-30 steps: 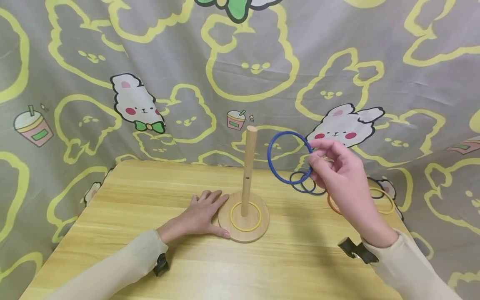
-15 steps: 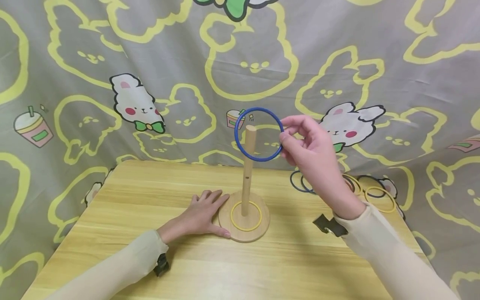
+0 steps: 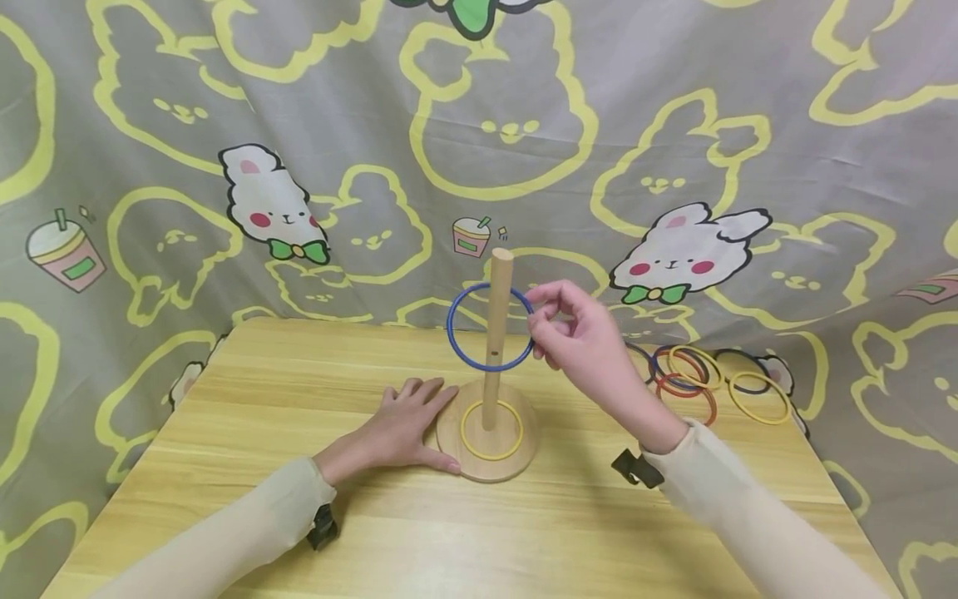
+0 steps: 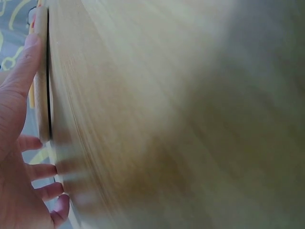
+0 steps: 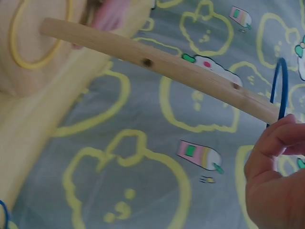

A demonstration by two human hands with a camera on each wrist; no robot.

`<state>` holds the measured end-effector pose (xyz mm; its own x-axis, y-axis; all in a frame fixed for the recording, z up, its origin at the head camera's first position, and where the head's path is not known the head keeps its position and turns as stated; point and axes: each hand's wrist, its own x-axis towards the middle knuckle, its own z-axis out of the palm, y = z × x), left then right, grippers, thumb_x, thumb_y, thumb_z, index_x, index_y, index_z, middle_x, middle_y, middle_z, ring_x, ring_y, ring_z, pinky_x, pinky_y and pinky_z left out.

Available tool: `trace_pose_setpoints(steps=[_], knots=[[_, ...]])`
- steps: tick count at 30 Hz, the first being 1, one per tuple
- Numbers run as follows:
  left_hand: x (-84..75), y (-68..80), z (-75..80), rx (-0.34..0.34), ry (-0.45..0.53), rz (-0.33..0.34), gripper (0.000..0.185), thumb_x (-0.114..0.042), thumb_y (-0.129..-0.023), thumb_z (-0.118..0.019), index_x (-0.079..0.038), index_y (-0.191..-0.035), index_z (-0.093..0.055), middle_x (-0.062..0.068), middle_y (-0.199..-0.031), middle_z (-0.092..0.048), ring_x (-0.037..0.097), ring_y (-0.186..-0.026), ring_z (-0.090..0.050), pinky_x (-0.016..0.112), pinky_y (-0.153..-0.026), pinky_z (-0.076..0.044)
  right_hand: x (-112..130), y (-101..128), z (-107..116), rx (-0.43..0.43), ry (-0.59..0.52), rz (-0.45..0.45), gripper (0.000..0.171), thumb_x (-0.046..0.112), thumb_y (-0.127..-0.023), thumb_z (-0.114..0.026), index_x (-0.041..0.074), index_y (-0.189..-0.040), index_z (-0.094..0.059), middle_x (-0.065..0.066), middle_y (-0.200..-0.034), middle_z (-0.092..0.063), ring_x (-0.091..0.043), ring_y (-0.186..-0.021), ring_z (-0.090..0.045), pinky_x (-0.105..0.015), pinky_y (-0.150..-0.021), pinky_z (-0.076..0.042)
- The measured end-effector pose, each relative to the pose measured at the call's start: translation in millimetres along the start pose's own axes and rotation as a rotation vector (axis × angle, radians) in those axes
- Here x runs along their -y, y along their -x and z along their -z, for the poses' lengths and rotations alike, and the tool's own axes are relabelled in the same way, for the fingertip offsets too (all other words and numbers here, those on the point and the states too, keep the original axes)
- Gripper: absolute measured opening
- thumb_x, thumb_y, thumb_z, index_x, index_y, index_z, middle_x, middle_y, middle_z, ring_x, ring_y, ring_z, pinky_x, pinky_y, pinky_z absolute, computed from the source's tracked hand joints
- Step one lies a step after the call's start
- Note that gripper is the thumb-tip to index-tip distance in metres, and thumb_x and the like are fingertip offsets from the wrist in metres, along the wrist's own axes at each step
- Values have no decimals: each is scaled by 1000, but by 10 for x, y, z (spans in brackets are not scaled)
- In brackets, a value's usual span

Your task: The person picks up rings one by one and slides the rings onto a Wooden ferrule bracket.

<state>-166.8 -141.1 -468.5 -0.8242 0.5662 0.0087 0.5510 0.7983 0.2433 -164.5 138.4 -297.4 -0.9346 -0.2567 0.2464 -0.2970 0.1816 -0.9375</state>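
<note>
Holding: your right hand pinches the thin blue plastic ring at its right side, thumb and fingertips closed on it.
Ring position: the blue ring is threaded over the upright wooden peg, partway down, tilted, well above the round wooden base; in the right wrist view the ring stands just past the peg's tip.
Left grip: your left hand lies flat on the light wooden bench, fingers straight and slightly spread, thumb against the base rim; the left wrist view shows the thumb along the base's edge.
On the base: a thin yellow ring lies flat around the foot of the peg.
Room on your right: a loose pile of blue, red and yellow rings lies near the bench's far right edge, well apart from the base.
Edges: the far edge of the bench meets a grey cloth printed with yellow rabbit outlines; bare bench lies between your forearms and the near edge.
</note>
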Motion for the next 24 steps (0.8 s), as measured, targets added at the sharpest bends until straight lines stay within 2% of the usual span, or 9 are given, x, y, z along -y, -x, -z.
trace_pose_setpoints(steps=[6, 14, 17, 24], knots=[[16, -6, -19, -9, -18, -6, 123, -90, -67, -66, -18, -162, -34, 17, -161, -37, 36, -136, -39, 53, -92, -37, -367, 83, -62, 26, 36, -111, 26, 4, -95, -60, 3, -121, -63, -14, -91, -62, -22, -62, -64, -29, -56, -52], [10, -17, -19, -2, -8, -1, 124, -91, -67, -66, -19, -162, -32, 16, -161, -37, 36, -138, -38, 53, -93, -37, -800, 187, -127, 37, 30, -239, 30, 1, -92, -61, -2, -121, -63, -9, -84, -63, -30, -65, -65, -30, -58, -55], [8, -15, -20, -4, -7, -2, 124, -90, -67, -66, -18, -162, -34, 17, -161, -37, 36, -137, -38, 54, -93, -37, -911, 220, -138, 65, 40, -268, 29, 0, -93, -60, -3, -122, -63, -9, -83, -62, -26, -65, -65, -30, -59, -56], [6, -3, -23, -9, -4, 0, 124, -90, -66, -67, -16, -161, -36, 17, -160, -38, 36, -136, -39, 54, -92, -36, -1158, 279, -169, 144, 84, -306, 27, -2, -97, -61, -7, -123, -61, -11, -81, -63, -26, -65, -66, -31, -59, -57]])
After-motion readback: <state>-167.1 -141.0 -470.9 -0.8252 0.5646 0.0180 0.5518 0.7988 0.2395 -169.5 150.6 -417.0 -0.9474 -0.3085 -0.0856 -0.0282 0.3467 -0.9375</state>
